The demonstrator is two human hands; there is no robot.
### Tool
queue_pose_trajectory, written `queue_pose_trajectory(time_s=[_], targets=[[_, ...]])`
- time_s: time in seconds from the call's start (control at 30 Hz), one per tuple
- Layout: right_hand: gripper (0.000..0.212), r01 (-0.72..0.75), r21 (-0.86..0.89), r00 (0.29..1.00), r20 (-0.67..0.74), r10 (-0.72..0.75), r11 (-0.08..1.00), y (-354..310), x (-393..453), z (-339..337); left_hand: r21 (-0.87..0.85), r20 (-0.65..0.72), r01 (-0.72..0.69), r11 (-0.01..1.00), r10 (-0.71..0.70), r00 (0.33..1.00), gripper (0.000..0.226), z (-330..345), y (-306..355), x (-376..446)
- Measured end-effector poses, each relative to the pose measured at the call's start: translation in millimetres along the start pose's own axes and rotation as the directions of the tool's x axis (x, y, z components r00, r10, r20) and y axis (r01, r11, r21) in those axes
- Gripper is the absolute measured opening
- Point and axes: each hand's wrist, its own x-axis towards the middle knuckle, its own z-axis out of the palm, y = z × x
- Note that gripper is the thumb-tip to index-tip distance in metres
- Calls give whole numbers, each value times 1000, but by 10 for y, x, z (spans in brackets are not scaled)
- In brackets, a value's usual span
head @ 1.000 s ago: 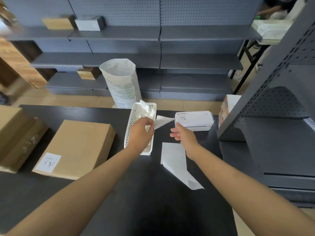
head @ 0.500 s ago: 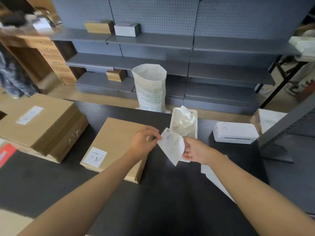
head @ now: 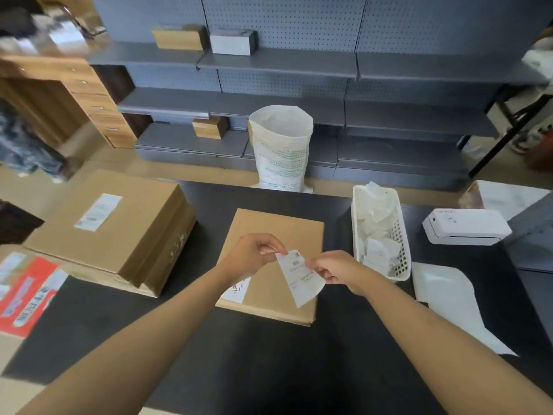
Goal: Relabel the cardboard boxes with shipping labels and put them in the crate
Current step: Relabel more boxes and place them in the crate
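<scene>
Above the near right part of the box, a label is pinched at its far corner by the left hand and at its right edge by the right hand, its long axis slanting near-right. An old label lies near-left beneath the left wrist, and nothing is seen in the way; stacked boxes sit left, a basket and printer right.

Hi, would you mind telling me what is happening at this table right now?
A person is holding a printed shipping label with both hands: the left hand pinches its top corner, the right hand grips its side edge. The label hangs above a flat cardboard box on the black table, not yet stuck on. A white basket of paper scraps and a small white label printer sit to the right.
</scene>
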Motion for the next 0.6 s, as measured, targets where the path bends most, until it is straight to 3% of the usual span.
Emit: queue_pose_trajectory(time_s=[0.17, 0.33, 0.43, 0.6], targets=[[15, -1, 80, 998, 59, -4, 997, 5, 159, 81, -46, -83, 63, 997, -67, 994, 20, -94, -108, 82], [9, 6, 240, 998, -54, 8, 971, -10, 285, 260, -128, -150, 211, 969, -230, 962, 18, -257, -317, 208], [10, 16, 265, 991, -132, 20, 964, -56, 345, 372, -183, -102, 317, 931, -338, 935, 29, -295, -411, 302], [14, 17, 335, 972, -225, 62, 942, -141, 423, 566, -110, -42, 362, 926, -368, 929, 44, -399, -535, 464]])
